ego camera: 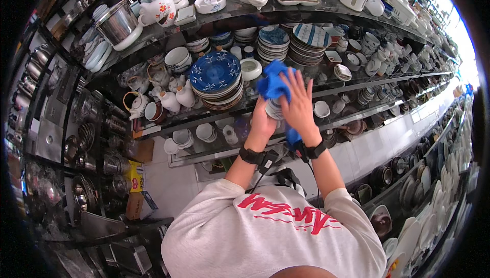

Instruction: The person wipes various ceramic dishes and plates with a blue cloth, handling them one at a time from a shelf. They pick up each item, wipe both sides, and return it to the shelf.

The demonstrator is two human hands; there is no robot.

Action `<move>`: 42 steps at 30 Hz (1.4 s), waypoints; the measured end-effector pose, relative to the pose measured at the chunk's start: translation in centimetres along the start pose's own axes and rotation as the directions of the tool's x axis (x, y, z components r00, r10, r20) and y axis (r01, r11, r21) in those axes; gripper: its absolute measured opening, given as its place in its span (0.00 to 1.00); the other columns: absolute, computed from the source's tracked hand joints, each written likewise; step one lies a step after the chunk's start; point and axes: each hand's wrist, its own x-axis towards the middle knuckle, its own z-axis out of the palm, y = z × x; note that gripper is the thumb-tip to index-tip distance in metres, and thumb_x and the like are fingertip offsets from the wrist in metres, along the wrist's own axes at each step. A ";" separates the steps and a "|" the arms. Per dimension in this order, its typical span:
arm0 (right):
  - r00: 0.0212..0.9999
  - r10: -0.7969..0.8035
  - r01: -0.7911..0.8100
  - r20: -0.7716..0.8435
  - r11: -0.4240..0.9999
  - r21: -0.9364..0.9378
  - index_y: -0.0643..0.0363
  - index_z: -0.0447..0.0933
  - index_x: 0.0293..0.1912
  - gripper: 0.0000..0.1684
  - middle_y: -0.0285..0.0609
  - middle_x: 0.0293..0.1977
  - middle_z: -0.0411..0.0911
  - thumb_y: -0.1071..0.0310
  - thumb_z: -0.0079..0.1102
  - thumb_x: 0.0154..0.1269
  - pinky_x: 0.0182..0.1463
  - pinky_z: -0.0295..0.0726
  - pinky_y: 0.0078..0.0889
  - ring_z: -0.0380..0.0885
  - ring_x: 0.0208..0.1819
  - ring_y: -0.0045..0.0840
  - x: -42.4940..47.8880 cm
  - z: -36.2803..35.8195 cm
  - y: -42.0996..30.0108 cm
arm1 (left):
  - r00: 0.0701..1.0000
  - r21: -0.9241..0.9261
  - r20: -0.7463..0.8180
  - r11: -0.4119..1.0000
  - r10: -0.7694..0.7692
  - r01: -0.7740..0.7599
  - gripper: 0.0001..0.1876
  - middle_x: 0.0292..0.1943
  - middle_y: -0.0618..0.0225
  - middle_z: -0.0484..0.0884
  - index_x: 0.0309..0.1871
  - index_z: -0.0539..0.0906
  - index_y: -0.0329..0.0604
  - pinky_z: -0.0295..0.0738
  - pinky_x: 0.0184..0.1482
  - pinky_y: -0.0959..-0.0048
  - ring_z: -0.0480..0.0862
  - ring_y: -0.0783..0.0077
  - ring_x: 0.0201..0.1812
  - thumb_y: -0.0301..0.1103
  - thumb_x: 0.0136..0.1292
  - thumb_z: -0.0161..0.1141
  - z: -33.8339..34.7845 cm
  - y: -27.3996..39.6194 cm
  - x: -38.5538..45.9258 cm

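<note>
My left hand (263, 121) holds a small white ceramic dish (274, 109) with dark lines by its left side. My right hand (298, 100) presses a blue cloth (275, 80) against it from the right, fingers stretched out; part of the blue cloth also hangs below the hand. The cloth and fingers hide much of the dish. To the left on the shelf stands a stack of plates topped by a blue one with a white leaf pattern (215, 71). A white round bowl (250, 69) sits just behind the hands.
Glass shelves (176, 123) carry white teapots (139, 103), cups and stacked plates (272, 44). Above is a shelf with a steel pot (116, 25) and a flowered jug (160, 8). Metalware racks stand at left, with a yellow box (136, 176) low down. More plates (425, 178) line the right.
</note>
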 end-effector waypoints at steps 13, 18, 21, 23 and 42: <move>0.989 0.053 -0.053 -0.137 0.999 0.003 0.67 0.59 0.66 0.31 0.51 0.71 0.51 0.66 0.51 0.66 0.72 0.42 0.60 0.47 0.73 0.47 1.5 -0.2 -0.1 | 0.990 0.031 0.112 0.996 0.083 -0.087 0.23 0.59 0.66 0.75 0.64 0.67 0.42 0.68 0.62 0.65 0.75 0.66 0.59 0.44 0.71 0.51 1.4 1.2 0.1; 0.997 -0.071 0.071 -0.011 0.954 0.291 0.76 0.63 0.59 0.31 0.64 0.66 0.56 0.63 0.56 0.64 0.70 0.48 0.61 0.54 0.70 0.50 -1.4 1.1 -2.4 | 0.983 0.058 0.133 0.989 0.127 -0.136 0.20 0.57 0.67 0.77 0.60 0.72 0.42 0.69 0.61 0.67 0.77 0.69 0.56 0.44 0.72 0.50 0.5 0.6 0.4; 0.987 -0.131 0.106 0.089 0.964 0.244 0.75 0.65 0.58 0.30 0.62 0.66 0.57 0.63 0.56 0.64 0.70 0.47 0.61 0.52 0.71 0.48 -1.2 1.2 -0.8 | 0.990 0.060 0.122 0.995 0.072 -0.080 0.20 0.56 0.67 0.77 0.60 0.72 0.43 0.70 0.60 0.67 0.76 0.69 0.57 0.45 0.72 0.50 -0.1 1.0 0.6; 0.998 -0.061 0.064 -0.023 0.992 0.111 0.73 0.68 0.56 0.26 0.59 0.68 0.55 0.64 0.55 0.64 0.71 0.46 0.61 0.50 0.72 0.49 -0.3 0.3 -0.1 | 0.994 0.028 0.103 0.999 0.024 -0.027 0.21 0.56 0.66 0.77 0.60 0.72 0.42 0.70 0.60 0.66 0.76 0.68 0.57 0.45 0.71 0.50 0.1 0.7 0.6; 0.969 -0.190 0.126 0.155 0.928 0.349 0.59 0.75 0.50 0.16 0.50 0.47 0.77 0.67 0.54 0.63 0.57 0.72 0.44 0.75 0.51 0.47 -1.3 0.1 -2.5 | 0.988 -0.038 0.130 0.996 0.082 -0.078 0.21 0.59 0.66 0.74 0.63 0.69 0.42 0.68 0.62 0.67 0.75 0.70 0.58 0.44 0.73 0.48 -3.0 0.4 0.2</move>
